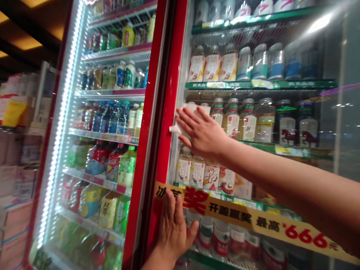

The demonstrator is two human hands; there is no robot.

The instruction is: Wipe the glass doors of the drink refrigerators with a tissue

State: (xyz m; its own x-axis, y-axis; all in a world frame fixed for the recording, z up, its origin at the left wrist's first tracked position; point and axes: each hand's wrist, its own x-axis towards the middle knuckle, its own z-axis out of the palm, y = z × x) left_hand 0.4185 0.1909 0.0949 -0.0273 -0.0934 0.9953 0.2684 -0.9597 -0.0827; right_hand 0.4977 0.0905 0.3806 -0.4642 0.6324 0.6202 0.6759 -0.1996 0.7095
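My right hand lies flat, fingers spread, on the glass door of a red-framed drinks fridge, pressing a white cloth against the pane near its left edge. My left hand rests open and flat lower down on the same door, beside the red frame and over the left end of a yellow banner sticker with red and black lettering. Bottles of tea and juice stand on shelves behind the glass.
A second lit fridge full of bottled drinks stands to the left. Stacked cartons and shelving fill the far left. Reflections streak the right part of the glass.
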